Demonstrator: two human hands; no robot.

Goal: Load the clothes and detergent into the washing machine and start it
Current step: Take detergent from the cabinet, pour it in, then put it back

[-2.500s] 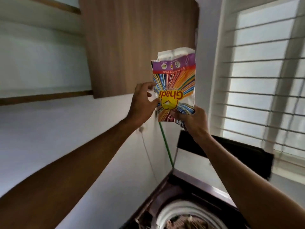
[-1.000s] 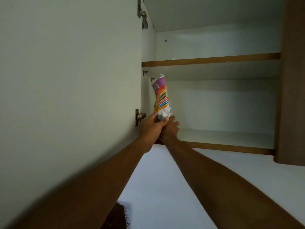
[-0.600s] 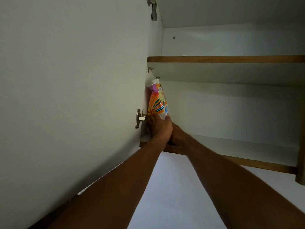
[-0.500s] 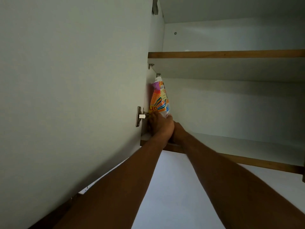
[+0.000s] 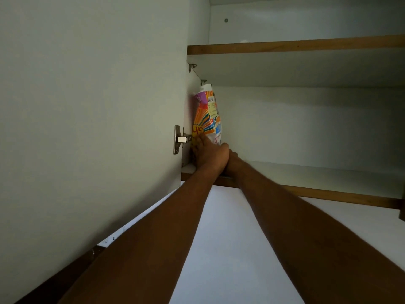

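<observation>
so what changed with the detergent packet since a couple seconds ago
The detergent packet went from mid-air above the washing machine into the cabinet's lower shelf, upright against the left wall. Left hand and right hand stay at its base throughout.

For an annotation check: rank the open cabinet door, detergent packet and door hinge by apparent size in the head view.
1. Cabinet door, though nearness inflates it.
2. Detergent packet.
3. Door hinge.

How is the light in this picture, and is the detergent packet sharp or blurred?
Head view: dim and soft, the cabinet shelf shaded, the forearms dark; wide-angle lens bends the edges; detergent packet reasonably sharp, its small print unreadable; no glare.
</observation>
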